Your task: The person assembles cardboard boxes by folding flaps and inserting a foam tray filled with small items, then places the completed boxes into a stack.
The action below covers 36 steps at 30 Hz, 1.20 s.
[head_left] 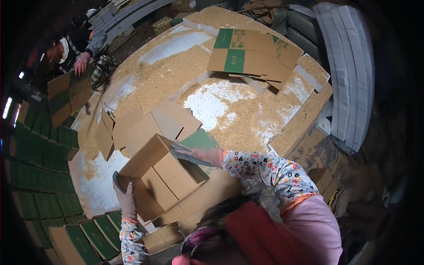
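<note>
In front of me an open cardboard box (170,179) is tilted, and I see into its bare inside. My left hand (126,198), in a grey and pink glove, grips the box's left wall with the fingers along the outside. At the far right corner my right hand (198,154), gloved the same way, holds the upper edge. Both forearms wear flowered sleeve covers. Just beyond the box lie flat cardboard pieces (134,126), and a green-printed panel (199,140) shows behind my right hand.
A broad table strewn with sawdust-like flakes (254,108) carries folded green-and-brown cartons (254,53) at the back. Stacked green boxes (39,170) line the left. Another person (77,53) handles a carton at upper left. White foam-like blocks (346,70) stand at the right.
</note>
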### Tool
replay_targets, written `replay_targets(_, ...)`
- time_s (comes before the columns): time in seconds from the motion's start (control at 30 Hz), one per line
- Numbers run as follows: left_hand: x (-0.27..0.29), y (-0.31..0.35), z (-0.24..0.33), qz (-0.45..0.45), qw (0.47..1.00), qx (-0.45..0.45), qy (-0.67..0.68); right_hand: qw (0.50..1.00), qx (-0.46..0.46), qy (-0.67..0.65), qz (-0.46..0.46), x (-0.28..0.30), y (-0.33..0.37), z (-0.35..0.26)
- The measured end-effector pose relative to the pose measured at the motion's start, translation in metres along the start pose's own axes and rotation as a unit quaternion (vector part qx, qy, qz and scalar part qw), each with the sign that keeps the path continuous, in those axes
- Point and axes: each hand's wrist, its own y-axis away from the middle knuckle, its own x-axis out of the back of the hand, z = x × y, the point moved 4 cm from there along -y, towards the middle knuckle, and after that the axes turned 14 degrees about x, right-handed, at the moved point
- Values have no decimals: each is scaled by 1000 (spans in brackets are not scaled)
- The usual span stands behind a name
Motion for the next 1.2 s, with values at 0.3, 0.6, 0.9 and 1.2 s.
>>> replay_targets(0.3, 14, -35, -47, -7, 994, 97, 55, 588, -719, 138, 343, 75, 341, 279)
replay_targets(0.6, 22, -32, -61, -5, 989, 134, 67, 555, -410, -51, 722, 84, 298, 330)
replay_targets(0.9, 2, -32, -20, 18, 998, 48, 25, 601, -401, -420, 548, 27, 281, 179)
replay_targets(1.2, -19, -75, -28, -223, 799, 200, 522, 605, -439, -590, 305, 147, 65, -11)
